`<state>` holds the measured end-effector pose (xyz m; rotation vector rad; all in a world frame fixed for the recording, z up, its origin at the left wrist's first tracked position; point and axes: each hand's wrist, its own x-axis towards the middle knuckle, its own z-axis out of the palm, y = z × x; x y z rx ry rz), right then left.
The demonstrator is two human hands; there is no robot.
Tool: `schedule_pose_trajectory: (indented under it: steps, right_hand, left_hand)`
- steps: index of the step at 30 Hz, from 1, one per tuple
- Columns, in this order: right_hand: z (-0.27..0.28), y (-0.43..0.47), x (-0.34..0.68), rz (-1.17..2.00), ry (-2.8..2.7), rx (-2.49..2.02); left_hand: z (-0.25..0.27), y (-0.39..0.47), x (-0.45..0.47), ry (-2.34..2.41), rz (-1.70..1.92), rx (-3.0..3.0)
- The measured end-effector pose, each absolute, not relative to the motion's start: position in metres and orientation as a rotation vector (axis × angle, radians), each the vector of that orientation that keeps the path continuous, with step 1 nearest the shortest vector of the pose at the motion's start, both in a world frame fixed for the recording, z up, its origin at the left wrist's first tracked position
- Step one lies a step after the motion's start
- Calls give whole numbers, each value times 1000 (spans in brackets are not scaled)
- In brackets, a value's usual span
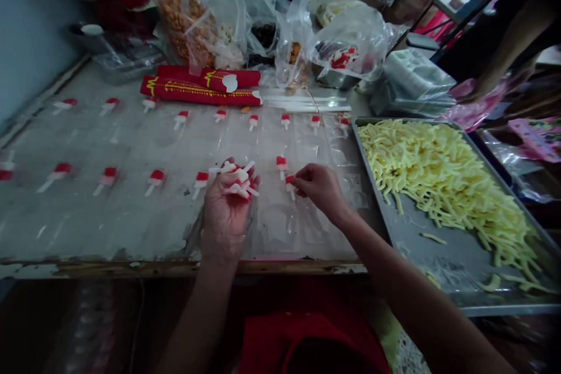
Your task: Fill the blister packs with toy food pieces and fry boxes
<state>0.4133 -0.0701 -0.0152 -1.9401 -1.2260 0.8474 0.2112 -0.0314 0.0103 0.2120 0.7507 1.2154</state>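
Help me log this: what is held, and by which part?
Left grip: red-and-white popsicle shapes, cupped in the palm. Right grip: another popsicle shape, pinched at its right edge.

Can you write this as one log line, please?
left hand: holding red-and-white pieces | right hand: pinching another piece | metal tray: yellow strips

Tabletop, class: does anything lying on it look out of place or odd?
Yes: the leftmost red-and-white piece in the near row looks reversed, its red end nearer the camera, while the row's other pieces have theirs facing away.
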Motion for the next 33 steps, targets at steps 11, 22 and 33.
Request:
schedule_pose_trajectory:
  steps: [11, 22, 33]
  right_hand:
    - [-8, -69, 406, 470, -1729, -2132]
    - [-11, -80, 405, 524, -1803, -1990]
    - [4, -31, 421, 413, -1695, -2069]
  left_hand:
    - [6, -44, 212, 755, 1202, 253]
    - [4, -57, 218, 823, 1054, 379]
    - [1, -58, 214, 831, 1028, 369]
